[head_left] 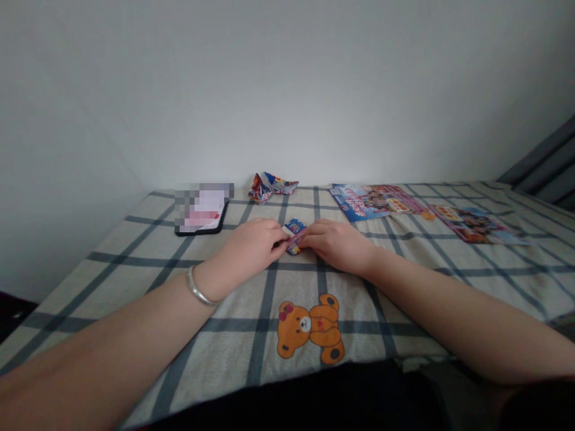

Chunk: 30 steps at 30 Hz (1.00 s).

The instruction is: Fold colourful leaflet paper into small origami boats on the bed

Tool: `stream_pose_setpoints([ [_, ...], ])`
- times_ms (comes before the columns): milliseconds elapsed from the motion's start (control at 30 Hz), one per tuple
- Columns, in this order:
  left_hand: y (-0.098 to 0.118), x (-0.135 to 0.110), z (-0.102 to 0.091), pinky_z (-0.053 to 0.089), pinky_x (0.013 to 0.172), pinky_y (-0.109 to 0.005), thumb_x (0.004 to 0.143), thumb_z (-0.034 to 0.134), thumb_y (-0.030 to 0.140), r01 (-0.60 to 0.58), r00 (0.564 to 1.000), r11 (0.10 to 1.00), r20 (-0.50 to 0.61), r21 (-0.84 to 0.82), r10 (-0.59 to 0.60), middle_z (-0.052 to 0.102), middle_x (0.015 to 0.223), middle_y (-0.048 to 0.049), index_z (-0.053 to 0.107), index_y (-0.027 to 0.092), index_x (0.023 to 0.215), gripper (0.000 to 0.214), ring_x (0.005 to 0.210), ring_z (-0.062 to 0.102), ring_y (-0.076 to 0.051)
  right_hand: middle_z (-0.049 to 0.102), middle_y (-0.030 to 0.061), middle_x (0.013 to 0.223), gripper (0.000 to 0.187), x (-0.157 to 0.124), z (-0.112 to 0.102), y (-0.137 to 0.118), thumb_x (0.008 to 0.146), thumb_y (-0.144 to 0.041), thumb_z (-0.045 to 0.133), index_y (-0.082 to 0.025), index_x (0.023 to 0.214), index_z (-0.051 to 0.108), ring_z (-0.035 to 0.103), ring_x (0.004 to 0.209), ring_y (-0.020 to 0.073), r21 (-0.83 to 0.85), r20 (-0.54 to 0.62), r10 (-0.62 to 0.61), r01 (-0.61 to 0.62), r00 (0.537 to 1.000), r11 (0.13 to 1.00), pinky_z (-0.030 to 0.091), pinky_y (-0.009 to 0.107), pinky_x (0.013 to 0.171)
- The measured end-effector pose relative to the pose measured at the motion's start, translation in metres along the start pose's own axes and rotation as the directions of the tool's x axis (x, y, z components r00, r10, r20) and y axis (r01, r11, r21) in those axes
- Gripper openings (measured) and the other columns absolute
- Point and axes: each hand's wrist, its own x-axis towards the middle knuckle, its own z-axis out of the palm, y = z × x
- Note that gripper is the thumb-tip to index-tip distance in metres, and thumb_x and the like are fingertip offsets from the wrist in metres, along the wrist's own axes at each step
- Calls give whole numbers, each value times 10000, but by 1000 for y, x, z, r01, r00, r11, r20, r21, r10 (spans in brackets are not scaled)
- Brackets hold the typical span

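Note:
A small folded piece of colourful printed paper (pixel 294 233) lies on the checked cloth between both hands. My left hand (pixel 251 245), with a silver bangle on its wrist, pinches the paper's left side with closed fingers. From the right, my right hand (pixel 336 242) presses closed fingers on the paper's other side. Most of the paper is hidden under the fingertips.
A folded paper shape (pixel 269 187) sits at the back by the wall. A dark phone or tablet (pixel 202 214) lies back left. Two printed leaflets (pixel 372 200) (pixel 476 224) lie back right. The checked cloth (pixel 135 263) carries an orange bear print (pixel 309 328).

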Motion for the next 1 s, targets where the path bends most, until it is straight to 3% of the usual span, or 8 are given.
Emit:
stream_pose_setpoints([
  [167, 5, -1, -3, 463, 702, -337, 922, 505, 281, 48, 999, 997, 3, 61, -49, 658, 882, -45, 680, 202, 932, 193, 827, 622, -217, 692, 89, 1092, 304, 3, 2, -9, 911, -86, 469, -168, 1099, 694, 615, 1038, 178, 90, -7, -87, 87, 996, 992, 483, 351, 950],
  [367, 5, -2, -3, 444, 643, -328, 922, 502, 282, 66, 998, 995, -8, 72, -65, 649, 887, -31, 669, 221, 919, 178, 820, 624, -219, 678, 106, 1086, 282, 3, 1, -13, 891, -110, 502, -156, 1080, 706, 603, 1047, 198, 82, 5, -88, 87, 996, 993, 485, 373, 950],
  [733, 1, -2, 2, 483, 756, -344, 910, 490, 173, 53, 998, 998, -18, -18, -53, 639, 887, -44, 681, 194, 920, 193, 858, 605, -212, 652, 105, 1148, 327, 4, 6, -14, 876, -145, 499, -149, 1155, 669, 567, 1043, 221, -2, 7, -90, 90, 996, 996, 477, 391, 946],
  [1000, -16, 2, 13, 501, 874, -367, 885, 553, 149, 90, 991, 965, -69, -245, -110, 707, 1025, -62, 685, 165, 1041, 205, 955, 636, -212, 671, 87, 1117, 304, 7, 2, -15, 843, -110, 511, -175, 1065, 709, 594, 1024, 214, 51, 26, -74, 72, 997, 996, 482, 383, 925],
])
